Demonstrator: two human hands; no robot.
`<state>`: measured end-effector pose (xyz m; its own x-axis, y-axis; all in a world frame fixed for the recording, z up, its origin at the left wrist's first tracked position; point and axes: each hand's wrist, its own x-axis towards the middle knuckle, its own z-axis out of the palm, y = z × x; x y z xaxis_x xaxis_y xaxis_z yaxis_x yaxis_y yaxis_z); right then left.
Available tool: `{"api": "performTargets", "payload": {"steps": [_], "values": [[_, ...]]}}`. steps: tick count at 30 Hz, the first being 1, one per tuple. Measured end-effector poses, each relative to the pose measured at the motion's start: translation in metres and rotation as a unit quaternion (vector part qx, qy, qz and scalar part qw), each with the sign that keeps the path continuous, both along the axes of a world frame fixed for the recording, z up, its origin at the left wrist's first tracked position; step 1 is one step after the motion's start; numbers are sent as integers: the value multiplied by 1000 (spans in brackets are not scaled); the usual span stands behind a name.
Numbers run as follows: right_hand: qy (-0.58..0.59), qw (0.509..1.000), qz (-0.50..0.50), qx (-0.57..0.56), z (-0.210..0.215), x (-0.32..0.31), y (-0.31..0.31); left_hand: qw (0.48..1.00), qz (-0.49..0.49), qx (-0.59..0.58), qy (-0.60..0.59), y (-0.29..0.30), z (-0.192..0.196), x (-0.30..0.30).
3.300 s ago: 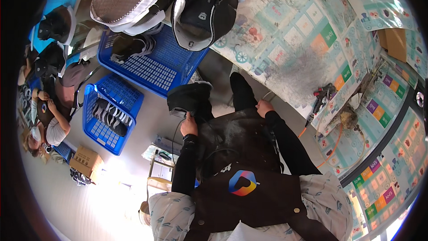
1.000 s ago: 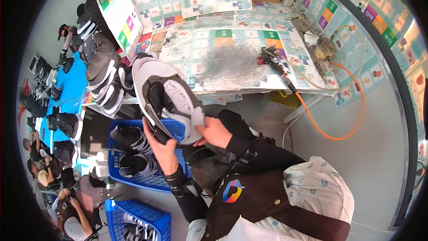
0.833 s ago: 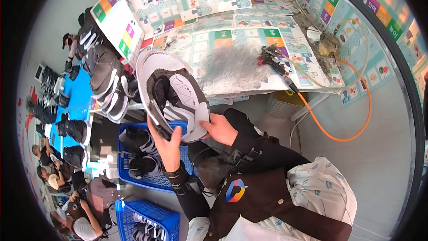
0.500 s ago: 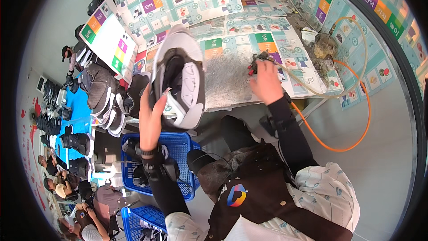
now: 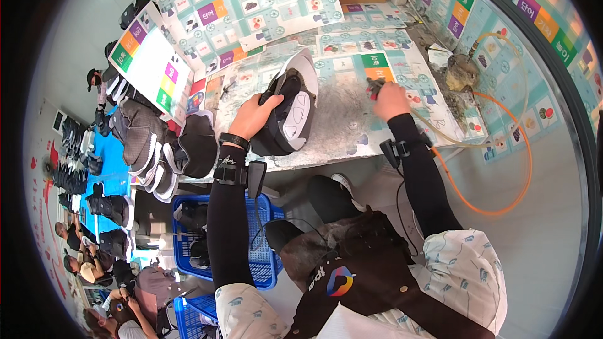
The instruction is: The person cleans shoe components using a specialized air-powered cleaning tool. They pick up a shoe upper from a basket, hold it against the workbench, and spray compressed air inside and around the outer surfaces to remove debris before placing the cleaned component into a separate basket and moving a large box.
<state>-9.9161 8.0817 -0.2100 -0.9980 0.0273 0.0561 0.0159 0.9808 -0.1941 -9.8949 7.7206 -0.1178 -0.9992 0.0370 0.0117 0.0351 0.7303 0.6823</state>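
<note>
My left hand (image 5: 252, 118) grips a black and grey shoe (image 5: 287, 141) by the side of its opening, thumb reaching over the edge. The shoe stands tilted over the left part of the worktable, its opening and pale lining facing me and its light toe end pointing away. My right hand (image 5: 392, 102) is closed around a small dark spray gun (image 5: 374, 86) with a red part. A pale hose (image 5: 447, 133) runs from beside that hand toward the right. Most of the gun is hidden by my fingers, and a gap separates it from the shoe.
Printed sheets cover the worktable (image 5: 344, 108) and the board panels (image 5: 282, 9) behind it. A stack of shoes (image 5: 151, 144) adjoins the table's left end. Blue baskets (image 5: 267, 270) holding shoes stand below. An orange hose (image 5: 524, 182) loops at right. People (image 5: 88, 270) sit far left.
The shoe has gone from raised close to me down to the table and a little right, turning with my left hand. My right hand has shifted slightly right with the spray gun.
</note>
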Motion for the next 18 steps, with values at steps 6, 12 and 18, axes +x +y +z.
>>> {"api": "performTargets", "payload": {"steps": [6, 12, 18], "values": [[95, 881, 61, -460, 13, 40, -4, 1000, 2, -1, -16, 6, -4, -15], [-103, 883, 91, -449, 70, 73, -73, 1000, 16, -6, 2, 5, -5, -11], [-80, 893, 135, -421, 63, 79, -75, 999, 31, -42, 0, 7, -7, -11]]}}
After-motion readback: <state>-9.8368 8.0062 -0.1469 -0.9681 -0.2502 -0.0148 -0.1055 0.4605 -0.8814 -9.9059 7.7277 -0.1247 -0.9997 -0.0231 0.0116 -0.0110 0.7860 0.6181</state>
